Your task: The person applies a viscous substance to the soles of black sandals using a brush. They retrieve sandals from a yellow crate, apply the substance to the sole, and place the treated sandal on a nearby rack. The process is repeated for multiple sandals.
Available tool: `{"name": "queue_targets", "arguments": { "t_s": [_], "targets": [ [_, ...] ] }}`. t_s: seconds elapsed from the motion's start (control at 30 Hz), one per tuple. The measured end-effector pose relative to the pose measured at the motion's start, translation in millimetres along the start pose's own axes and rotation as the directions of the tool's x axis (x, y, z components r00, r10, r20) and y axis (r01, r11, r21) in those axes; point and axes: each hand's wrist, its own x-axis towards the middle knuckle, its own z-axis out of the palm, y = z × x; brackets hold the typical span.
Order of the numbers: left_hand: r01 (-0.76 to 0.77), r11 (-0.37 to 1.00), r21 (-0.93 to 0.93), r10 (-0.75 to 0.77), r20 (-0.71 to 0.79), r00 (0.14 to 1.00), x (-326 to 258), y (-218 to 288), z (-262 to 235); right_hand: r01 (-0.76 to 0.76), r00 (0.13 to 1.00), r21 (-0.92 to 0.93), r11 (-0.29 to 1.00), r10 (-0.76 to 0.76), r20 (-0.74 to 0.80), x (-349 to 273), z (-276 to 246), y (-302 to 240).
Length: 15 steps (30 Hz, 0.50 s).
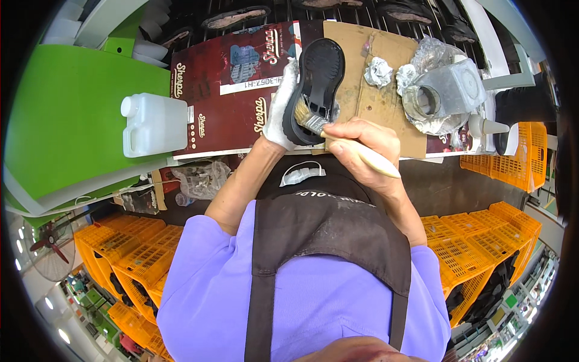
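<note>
A black shoe sole (322, 63) is held upright over the cardboard-covered bench, its inner face turned toward me. My left hand (282, 111), in a white glove, grips the sole along its left edge; part of its fingers is hidden behind it. My bare right hand (368, 145) is closed round the pale handle of a paintbrush (379, 161). The brush's tan bristles touch the inside of the sole near its lower end. A wet-looking sheen shows on the sole around the bristles.
A white plastic jug (158, 123) stands at left by a green panel (90, 114). On the right are a clear square container (455, 87), crumpled white wads (378, 72) and a squeeze bottle (485, 127). Shoe parts (236, 17) lie on a rack (283, 12) beyond. Orange crates (476, 241) flank me.
</note>
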Motion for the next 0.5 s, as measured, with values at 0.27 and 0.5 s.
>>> {"name": "queue_targets", "arguments": {
  "t_s": [0.27,0.5],
  "targets": [
    [0.047,0.996,0.069,-0.043,-0.056,0.998,-5.4,7.0,1.4,0.010,0.995,0.055,0.998,-0.016,0.101,9.4,-6.9,-10.3],
    [0.224,0.972,-0.069,-0.214,0.130,0.968,-17.8,17.0,15.7,0.021,0.970,0.121,0.992,-0.050,0.240,24.3,-13.7,-15.2]
  ]
}}
